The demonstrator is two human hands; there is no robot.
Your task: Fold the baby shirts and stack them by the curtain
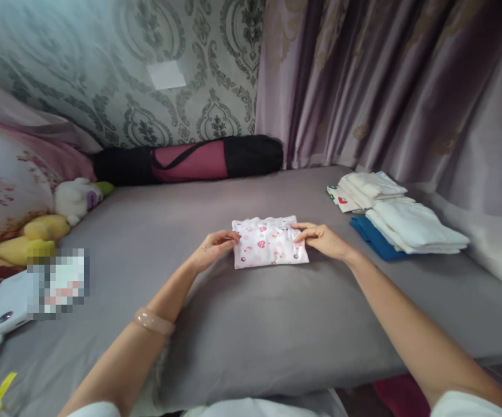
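A white cloth (268, 246) with pink hearts and small printed figures is folded into a flat rectangle in front of me, at or just above the grey bed sheet (168, 214). My left hand (213, 248) pinches its left edge, with the thumb below and the fingers over the top. At the right edge, my right hand (322, 238) grips the same cloth between thumb and fingers. A pale bangle (154, 321) circles my left forearm.
Folded white cloths (420, 223) are stacked at the right, with a blue folded cloth (376, 238) beneath. Along the wall lies a black and maroon long bag (190, 161). Plush toys (74, 200) and a white device with a cable (10, 304) are at the left. Purple curtains (363, 75) hang behind.
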